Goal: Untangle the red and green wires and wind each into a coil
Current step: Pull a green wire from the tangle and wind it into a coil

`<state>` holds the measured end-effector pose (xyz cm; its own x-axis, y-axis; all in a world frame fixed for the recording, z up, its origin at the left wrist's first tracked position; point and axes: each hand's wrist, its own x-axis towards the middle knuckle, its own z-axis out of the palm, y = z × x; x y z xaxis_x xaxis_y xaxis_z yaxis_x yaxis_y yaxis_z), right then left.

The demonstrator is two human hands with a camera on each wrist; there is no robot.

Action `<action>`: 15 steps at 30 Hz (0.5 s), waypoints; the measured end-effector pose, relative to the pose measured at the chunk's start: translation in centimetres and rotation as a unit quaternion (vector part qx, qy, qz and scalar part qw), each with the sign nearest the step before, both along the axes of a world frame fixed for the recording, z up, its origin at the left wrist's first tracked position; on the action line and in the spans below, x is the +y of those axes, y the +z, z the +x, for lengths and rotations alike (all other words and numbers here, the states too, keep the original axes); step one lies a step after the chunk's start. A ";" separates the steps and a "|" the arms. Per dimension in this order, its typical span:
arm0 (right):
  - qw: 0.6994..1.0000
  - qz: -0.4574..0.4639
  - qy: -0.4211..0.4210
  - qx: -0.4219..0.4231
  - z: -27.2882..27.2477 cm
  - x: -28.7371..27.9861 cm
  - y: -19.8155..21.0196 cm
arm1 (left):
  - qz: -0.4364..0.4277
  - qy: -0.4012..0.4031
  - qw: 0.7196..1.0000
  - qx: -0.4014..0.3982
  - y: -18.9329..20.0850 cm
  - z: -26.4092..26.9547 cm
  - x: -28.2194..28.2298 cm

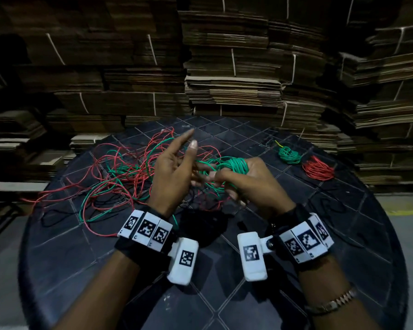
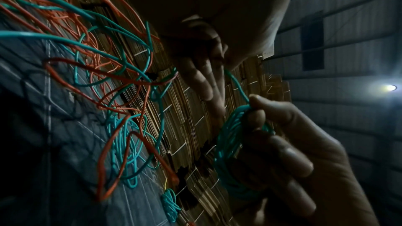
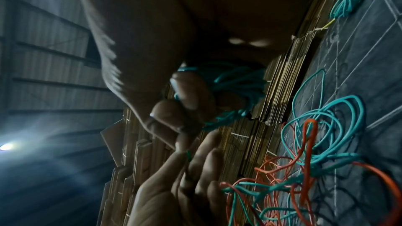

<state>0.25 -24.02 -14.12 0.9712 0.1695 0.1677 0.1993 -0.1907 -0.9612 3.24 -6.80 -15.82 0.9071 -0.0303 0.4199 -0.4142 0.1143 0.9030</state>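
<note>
I had the half-wound coil of thin green wire pinched in my right hand above the middle of the dark round tiled table, keeping its turns together. My left hand stood open-fingered beside it, probably guiding slack from the loose red-and-green wire tangle toward the table's left edge.

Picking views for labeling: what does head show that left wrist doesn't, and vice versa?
Head only: the red coil finished at the table's far right, both wrist camera bands, and the left hand whole, fingers spread.

Left wrist only: a close look at the right hand's grip, thumb and fingers curled round the green coil being wound, plus a lamp on the wall behind.

Both: that held coil, the red and green tangle, the small finished green coil, the cardboard stacks.
</note>
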 end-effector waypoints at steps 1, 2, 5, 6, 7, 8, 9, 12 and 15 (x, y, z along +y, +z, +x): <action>1.000 0.008 -0.012 0.002 0.1 -0.2 0.1 | -0.010 0.003 1.000 0.017 -0.1 0.1 0.2; 0.999 0.018 -0.026 -0.002 0.2 -0.4 0.1 | -0.018 0.013 0.999 0.031 -0.2 0.4 0.4; 0.997 0.059 -0.049 -0.030 0.4 -1.0 0.4 | 0.015 0.067 0.997 0.041 -0.6 1.5 1.2; 0.996 0.071 -0.047 -0.036 0.4 -1.1 0.5 | 0.025 0.071 0.996 0.046 -0.8 1.8 1.4; 0.995 0.080 -0.043 -0.040 0.4 -1.2 0.5 | 0.027 0.068 0.996 0.050 -0.9 1.9 1.5; 0.995 0.086 -0.040 -0.041 0.4 -1.3 0.5 | 0.022 0.065 0.996 0.049 -1.0 2.0 1.5; 0.994 0.090 -0.039 -0.041 0.5 -1.3 0.5 | 0.020 0.064 0.997 0.041 -1.0 2.1 1.6; 0.995 0.084 -0.044 -0.036 0.7 -1.6 0.4 | 0.038 0.105 0.994 0.015 -1.0 2.6 2.1; 0.994 0.085 -0.060 -0.017 0.8 -2.2 0.5 | -0.012 0.161 0.986 0.039 -1.1 3.1 2.9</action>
